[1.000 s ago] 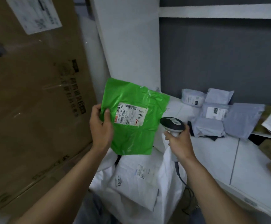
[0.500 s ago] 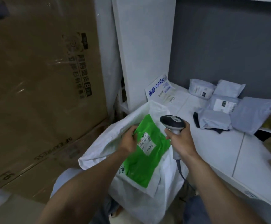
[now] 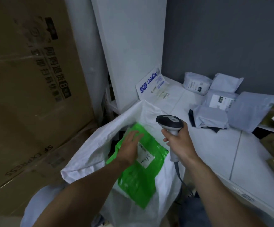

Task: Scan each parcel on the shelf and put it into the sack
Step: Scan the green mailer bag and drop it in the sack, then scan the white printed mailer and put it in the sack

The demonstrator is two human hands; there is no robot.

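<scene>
Green mailer (image 3: 141, 174): lies in the white sack (image 3: 90, 154), soft, light, slippery we judge; best pinched at an edge
Left hand (image 3: 129, 145): our fingers flat on it, released
Right hand (image 3: 178, 141): we grasp the barcode scanner (image 3: 169, 122)

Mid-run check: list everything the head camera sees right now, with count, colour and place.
green parcel: one, green, in the sack's mouth
sack: one, white, open, beside the shelf
grey parcels: about five, grey, piled at shelf back
envelope: one, white with blue print, shelf corner
barcode scanner: one, black and grey, in right hand
shelf: one, white, right
cardboard boxes: at least two, brown, left
left hand: flat on green parcel
right hand: grips barcode scanner
</scene>
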